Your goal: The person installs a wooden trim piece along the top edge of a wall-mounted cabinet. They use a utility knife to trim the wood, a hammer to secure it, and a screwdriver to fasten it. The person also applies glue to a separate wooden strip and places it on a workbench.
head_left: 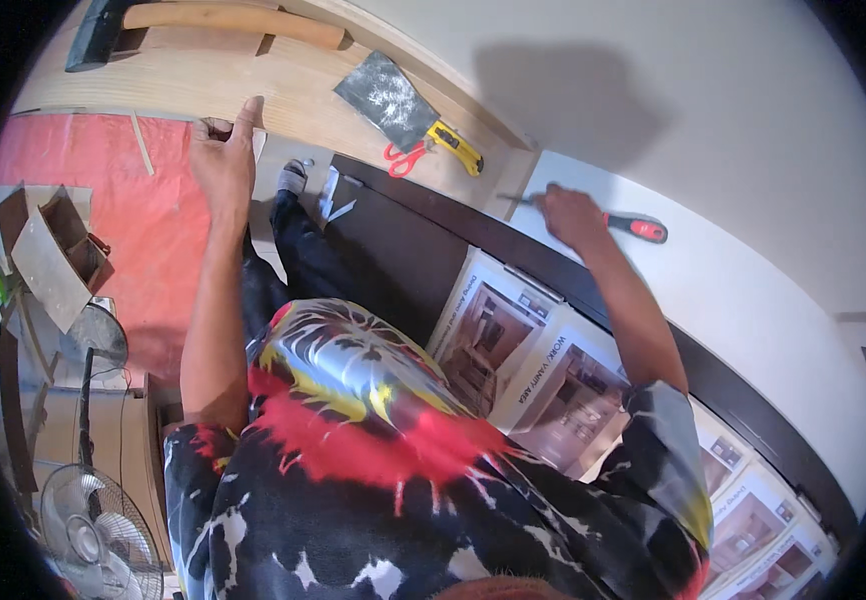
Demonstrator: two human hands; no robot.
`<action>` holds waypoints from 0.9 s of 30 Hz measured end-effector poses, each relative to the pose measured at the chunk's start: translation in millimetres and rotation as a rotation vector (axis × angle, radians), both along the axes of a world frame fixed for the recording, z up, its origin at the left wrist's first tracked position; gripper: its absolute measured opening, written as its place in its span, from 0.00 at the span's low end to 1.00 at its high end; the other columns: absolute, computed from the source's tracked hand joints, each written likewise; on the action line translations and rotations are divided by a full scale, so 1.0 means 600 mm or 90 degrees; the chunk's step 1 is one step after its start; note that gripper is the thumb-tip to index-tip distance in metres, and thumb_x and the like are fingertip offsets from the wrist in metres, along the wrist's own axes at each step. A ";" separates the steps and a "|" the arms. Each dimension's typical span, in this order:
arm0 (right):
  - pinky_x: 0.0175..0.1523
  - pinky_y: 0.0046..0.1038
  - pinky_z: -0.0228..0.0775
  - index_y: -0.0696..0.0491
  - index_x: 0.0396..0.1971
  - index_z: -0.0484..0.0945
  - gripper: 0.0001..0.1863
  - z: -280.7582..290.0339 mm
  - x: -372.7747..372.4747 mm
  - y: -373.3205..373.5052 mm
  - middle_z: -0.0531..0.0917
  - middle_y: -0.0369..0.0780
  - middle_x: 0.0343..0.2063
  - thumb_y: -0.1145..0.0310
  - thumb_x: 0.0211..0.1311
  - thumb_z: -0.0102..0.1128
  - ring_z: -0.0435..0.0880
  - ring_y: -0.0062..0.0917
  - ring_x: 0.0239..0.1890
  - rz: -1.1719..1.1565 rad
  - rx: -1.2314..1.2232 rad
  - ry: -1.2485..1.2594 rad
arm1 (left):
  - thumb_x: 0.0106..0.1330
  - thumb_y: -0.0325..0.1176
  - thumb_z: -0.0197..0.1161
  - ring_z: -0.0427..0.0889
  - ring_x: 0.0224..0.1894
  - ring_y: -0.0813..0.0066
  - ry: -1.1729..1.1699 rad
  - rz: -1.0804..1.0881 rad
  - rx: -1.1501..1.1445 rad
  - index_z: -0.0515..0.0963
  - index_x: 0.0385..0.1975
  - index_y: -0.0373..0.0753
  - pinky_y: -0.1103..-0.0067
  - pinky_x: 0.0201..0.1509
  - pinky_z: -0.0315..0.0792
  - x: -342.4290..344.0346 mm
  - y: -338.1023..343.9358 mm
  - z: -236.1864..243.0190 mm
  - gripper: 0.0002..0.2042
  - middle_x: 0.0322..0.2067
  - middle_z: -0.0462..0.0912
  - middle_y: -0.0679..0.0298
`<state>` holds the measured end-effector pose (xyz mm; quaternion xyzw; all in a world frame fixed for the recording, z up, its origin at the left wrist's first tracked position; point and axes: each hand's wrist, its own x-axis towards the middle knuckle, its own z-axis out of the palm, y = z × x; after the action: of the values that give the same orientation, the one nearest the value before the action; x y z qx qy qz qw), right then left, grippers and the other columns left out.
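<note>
My left hand (pixel 228 160) is closed at the front edge of the wooden board (pixel 293 80), thumb pointing up, a pale sliver beside it; what it holds is unclear. My right hand (pixel 568 215) has its fingers curled on the shaft of a red-and-black screwdriver (pixel 636 226) over a white ledge (pixel 743 290). On the board are a hammer (pixel 233 22) at upper left, a dark scraper blade or sheet (pixel 383 95), a yellow utility knife (pixel 458 148) and red-handled scissors (pixel 403 158).
A red sheet (pixel 138 240) lies at left, with cardboard pieces (pixel 53 270) and a fan (pixel 98 530). Printed boxes (pixel 483 320) line the right below a dark rail (pixel 703 370). A pale wall (pixel 753 130) borders the ledge. My legs and foot (pixel 293 175) show in the middle.
</note>
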<state>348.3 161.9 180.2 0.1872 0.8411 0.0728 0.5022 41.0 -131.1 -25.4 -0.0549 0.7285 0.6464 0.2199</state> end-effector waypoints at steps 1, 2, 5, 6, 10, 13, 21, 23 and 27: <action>0.46 0.46 0.76 0.48 0.40 0.83 0.12 -0.008 -0.002 0.006 0.81 0.47 0.35 0.62 0.69 0.50 0.84 0.43 0.40 0.010 0.042 -0.006 | 0.61 0.38 0.73 0.66 0.23 0.84 -0.001 0.007 0.006 0.72 0.23 0.36 0.82 0.25 0.62 0.001 -0.001 0.001 0.16 0.19 0.71 0.71; 0.46 0.46 0.76 0.48 0.40 0.83 0.12 -0.007 0.003 0.006 0.80 0.46 0.35 0.62 0.69 0.50 0.84 0.42 0.40 0.000 0.036 -0.027 | 0.61 0.37 0.72 0.66 0.23 0.84 -0.023 -0.017 -0.005 0.72 0.23 0.36 0.82 0.25 0.62 0.013 -0.006 0.005 0.16 0.19 0.71 0.71; 0.46 0.45 0.76 0.48 0.42 0.83 0.12 0.017 -0.016 -0.004 0.80 0.46 0.35 0.63 0.69 0.50 0.84 0.42 0.39 -0.016 -0.018 -0.043 | 0.65 0.35 0.69 0.68 0.23 0.84 -0.002 -0.081 -0.042 0.72 0.25 0.36 0.82 0.26 0.64 0.077 -0.024 0.002 0.13 0.20 0.74 0.71; 0.45 0.45 0.77 0.49 0.42 0.83 0.13 0.030 -0.022 -0.003 0.80 0.46 0.35 0.63 0.69 0.50 0.84 0.42 0.39 0.002 -0.069 -0.022 | 0.66 0.33 0.67 0.71 0.24 0.82 -0.034 -0.051 0.064 0.72 0.26 0.36 0.80 0.28 0.67 0.110 -0.030 0.022 0.12 0.22 0.76 0.69; 0.45 0.45 0.77 0.49 0.41 0.83 0.13 -0.009 0.022 0.015 0.80 0.46 0.34 0.65 0.68 0.48 0.84 0.42 0.38 0.026 0.050 0.034 | 0.68 0.31 0.61 0.83 0.37 0.56 -0.002 -0.365 -0.002 0.78 0.40 0.36 0.69 0.42 0.74 0.186 0.014 0.113 0.07 0.37 0.82 0.50; 0.43 0.44 0.78 0.46 0.40 0.84 0.13 -0.007 -0.001 0.027 0.80 0.44 0.34 0.66 0.69 0.47 0.84 0.41 0.38 0.029 0.043 0.031 | 0.68 0.31 0.58 0.80 0.47 0.46 0.105 -0.460 0.149 0.77 0.46 0.36 0.63 0.51 0.75 0.256 0.067 0.128 0.11 0.44 0.81 0.47; 0.44 0.43 0.78 0.47 0.42 0.83 0.13 -0.006 0.000 0.031 0.80 0.45 0.35 0.68 0.67 0.48 0.84 0.41 0.39 0.024 0.065 0.020 | 0.71 0.33 0.49 0.77 0.51 0.44 0.181 -0.752 0.167 0.70 0.52 0.27 0.57 0.57 0.69 0.427 0.168 0.094 0.16 0.44 0.79 0.43; 0.44 0.44 0.77 0.49 0.40 0.83 0.13 -0.012 0.024 0.035 0.80 0.46 0.35 0.68 0.66 0.48 0.84 0.41 0.40 0.013 0.034 -0.002 | 0.71 0.34 0.49 0.75 0.53 0.42 0.099 -0.749 0.163 0.68 0.54 0.27 0.57 0.60 0.67 0.449 0.191 0.109 0.18 0.47 0.77 0.41; 0.49 0.43 0.78 0.53 0.36 0.83 0.10 0.032 -0.027 -0.010 0.82 0.48 0.40 0.73 0.60 0.52 0.84 0.42 0.44 -0.039 -0.026 -0.038 | 0.70 0.37 0.51 0.70 0.57 0.38 -0.004 -0.739 0.140 0.64 0.57 0.27 0.56 0.62 0.65 0.504 0.234 0.082 0.22 0.52 0.73 0.38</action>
<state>332.1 155.8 199.3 0.2005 0.8209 0.0459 0.5328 343.1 9.4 23.7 0.3737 0.5672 0.4923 0.5443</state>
